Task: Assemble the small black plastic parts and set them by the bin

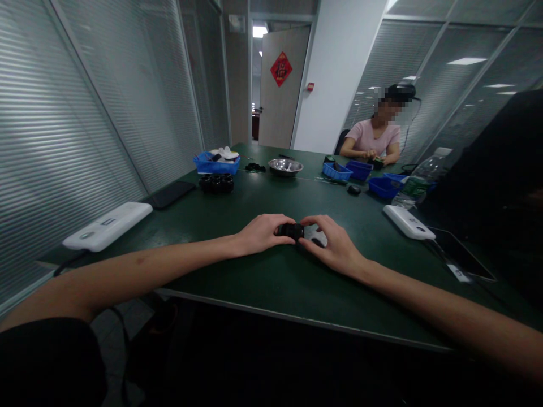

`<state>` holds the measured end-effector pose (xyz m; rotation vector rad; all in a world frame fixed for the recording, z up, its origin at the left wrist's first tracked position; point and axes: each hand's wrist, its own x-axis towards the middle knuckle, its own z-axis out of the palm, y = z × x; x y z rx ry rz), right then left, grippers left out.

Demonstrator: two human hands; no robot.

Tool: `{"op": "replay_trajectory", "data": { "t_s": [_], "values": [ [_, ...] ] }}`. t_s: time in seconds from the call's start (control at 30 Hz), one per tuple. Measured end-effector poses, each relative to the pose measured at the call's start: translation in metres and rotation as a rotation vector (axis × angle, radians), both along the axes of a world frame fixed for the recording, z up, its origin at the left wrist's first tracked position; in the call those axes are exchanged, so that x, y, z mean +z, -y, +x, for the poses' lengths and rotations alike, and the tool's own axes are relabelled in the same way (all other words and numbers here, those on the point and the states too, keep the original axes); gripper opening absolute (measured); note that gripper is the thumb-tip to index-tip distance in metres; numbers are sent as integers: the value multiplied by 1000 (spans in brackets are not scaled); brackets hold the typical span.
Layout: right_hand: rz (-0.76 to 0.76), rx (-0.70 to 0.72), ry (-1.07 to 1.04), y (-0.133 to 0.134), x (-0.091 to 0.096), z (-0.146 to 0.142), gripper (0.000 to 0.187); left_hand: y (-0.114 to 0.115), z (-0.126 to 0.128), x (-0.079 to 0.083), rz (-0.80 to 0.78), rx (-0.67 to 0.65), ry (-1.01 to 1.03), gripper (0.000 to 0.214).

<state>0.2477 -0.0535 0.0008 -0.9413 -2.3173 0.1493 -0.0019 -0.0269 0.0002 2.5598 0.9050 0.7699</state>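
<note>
Just above the green table, near its middle, a small black ridged cylinder (292,230) lies sideways between my two hands. My left hand (266,233) is closed around its left end, fingers over the top and thumb below. At the right end, the thumb and fingertips of my right hand (337,244) pinch the rim. A small greyish patch (313,233) and a dark piece show inside the curve of my right hand; what they are I cannot make out.
Several black round parts (216,182) stand beside a blue basket (217,165) at back left. A metal bowl (285,167) sits at the back. Blue trays (384,186), a bottle (419,180) and a white power bank (408,222) are right. Another person (375,135) works across the table.
</note>
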Motion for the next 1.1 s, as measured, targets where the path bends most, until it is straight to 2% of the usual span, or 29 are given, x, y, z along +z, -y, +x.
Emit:
{"op": "replay_trajectory", "data": {
  "t_s": [0.13, 0.33, 0.5, 0.57, 0.77, 0.93, 1.0, 1.1],
  "values": [
    [-69, -27, -2, 0, 0, 0, 20, -1, 0, -2, 13, -3, 3, 46],
    [8, 37, 36, 1, 1, 1, 29, -1, 0, -1, 21, 3, 0, 45],
    [-94, -51, -10, 2, 3, -2, 21, 0, 1, 0, 3, 4, -13, 47],
    [-115, -36, -12, 2, 4, -2, 18, 0, 1, 0, 12, 1, -10, 47],
    [11, 63, 11, 1, 2, -1, 26, 0, 0, 0, 23, -4, -13, 47],
    [-74, -34, -30, -1, 0, 0, 25, 0, 0, 1, 11, -11, -14, 44],
    [-109, -27, -22, -1, 1, 0, 21, 0, 0, 0, 14, -8, -16, 46],
    [-56, 27, -5, 0, 2, 0, 23, 0, 0, -1, 34, -8, -20, 46]
  ]
}}
